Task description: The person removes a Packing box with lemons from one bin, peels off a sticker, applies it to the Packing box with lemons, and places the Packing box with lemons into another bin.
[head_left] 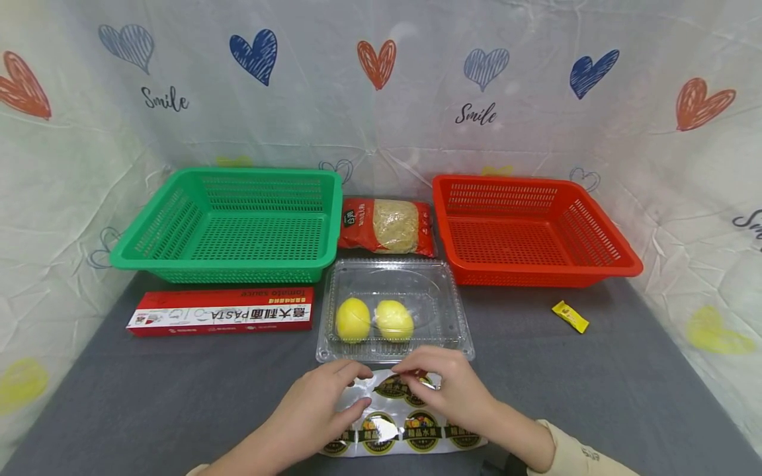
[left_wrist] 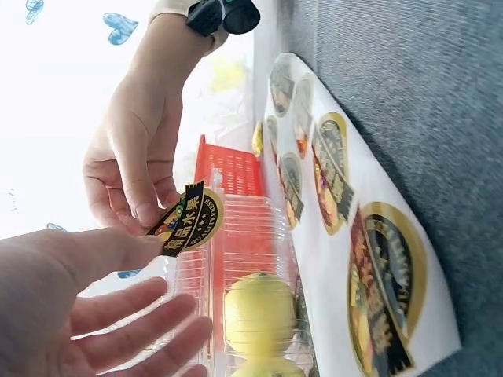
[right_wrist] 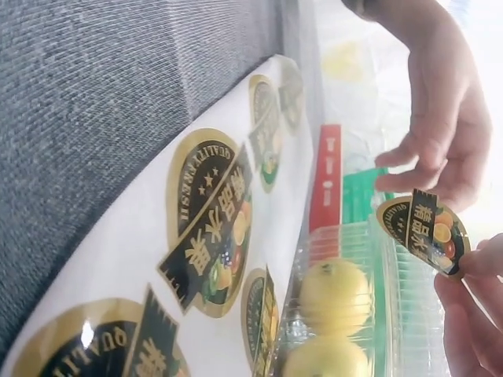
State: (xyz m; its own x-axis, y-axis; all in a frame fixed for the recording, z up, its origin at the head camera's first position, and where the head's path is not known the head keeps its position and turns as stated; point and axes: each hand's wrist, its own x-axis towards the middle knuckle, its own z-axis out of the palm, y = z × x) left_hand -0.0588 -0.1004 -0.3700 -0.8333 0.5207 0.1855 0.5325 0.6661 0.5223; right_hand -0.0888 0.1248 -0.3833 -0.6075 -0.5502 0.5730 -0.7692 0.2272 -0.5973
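Observation:
A round black-and-gold fruit sticker (right_wrist: 424,233) is pinched at its edge between the thumb and fingers of my right hand (head_left: 455,387). My left hand (head_left: 324,403) hovers close beside it, its fingers parted and loosely bent, with nothing in them. Below both hands lies a white sheet (head_left: 351,446) of matching stickers (head_left: 422,431). Just beyond the sheet stands a clear plastic box (head_left: 428,281), with two yellow lemons (head_left: 353,320) (head_left: 394,320) inside it.
A green basket (head_left: 232,272) stands at the back left, a red basket (head_left: 536,271) at the back right. Between them lies a red noodle packet (head_left: 389,226). A pasta box (head_left: 223,311) is at left; a small yellow packet (head_left: 569,317) lies at right.

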